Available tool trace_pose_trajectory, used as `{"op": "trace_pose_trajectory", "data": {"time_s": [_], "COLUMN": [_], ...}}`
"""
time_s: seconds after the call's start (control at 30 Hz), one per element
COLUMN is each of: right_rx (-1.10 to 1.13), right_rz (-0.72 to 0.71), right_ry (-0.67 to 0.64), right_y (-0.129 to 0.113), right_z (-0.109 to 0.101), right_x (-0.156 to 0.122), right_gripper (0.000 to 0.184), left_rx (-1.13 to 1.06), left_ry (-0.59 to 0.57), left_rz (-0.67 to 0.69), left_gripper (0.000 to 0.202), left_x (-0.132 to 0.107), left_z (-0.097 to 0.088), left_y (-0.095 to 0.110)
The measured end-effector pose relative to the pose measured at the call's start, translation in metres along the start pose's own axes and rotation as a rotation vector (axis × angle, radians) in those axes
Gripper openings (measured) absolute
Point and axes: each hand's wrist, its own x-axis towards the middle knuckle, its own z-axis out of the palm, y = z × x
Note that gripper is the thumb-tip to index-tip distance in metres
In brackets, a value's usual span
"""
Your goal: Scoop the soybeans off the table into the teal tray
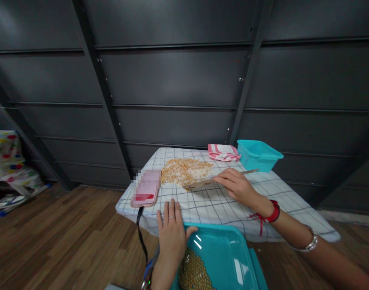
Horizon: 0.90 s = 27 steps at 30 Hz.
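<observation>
Holding thin strip (201, 183) near loose grains (178, 168)

Left hand (172, 233) open at slick-looking teal tray (222, 239) rim. Right hand (236, 186), apart, clamped on strip's middle: good hold, probably light, stiff. Grains left of right hand, at strip's tip; likely rolly.

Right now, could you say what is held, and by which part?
The right hand holds a thin tan strip near its middle; whether the left hand grips the turquoise plastic tub is unclear.
</observation>
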Motion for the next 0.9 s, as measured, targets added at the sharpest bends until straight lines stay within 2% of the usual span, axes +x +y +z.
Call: {"op": "trace_pose_trajectory", "data": {"time_s": [0.17, 0.43, 0.73, 0.9], "right_rx": [-0.027, -0.042, -0.052, -0.039], "right_rz": [-0.024, -0.033, -0.037, -0.058], "right_ry": [0.037, -0.014, 0.013, -0.01], "right_y": [-0.004, -0.01, -0.009, -0.014], "right_z": [-0.013, -0.009, -0.006, -0.011], "right_x": [-0.001, -0.001, 0.004, 0.003], "right_gripper": [0.034, 0.031, 0.029, 0.031], "left_rx": [0.023, 0.004, 0.025, 0.041], "left_ry": [0.01, 0.008, 0.04, 0.044], "left_rz": [0.011, 0.006, 0.021, 0.022], "left_gripper": [0.083, 0.082, 0.083, 0.085], "left_x": [0.0, 0.0, 0.0, 0.0], "left_z": [-0.001, 0.001, 0.001, 0.0], "left_y": [0.0, 0.0, 0.0, 0.0]}}
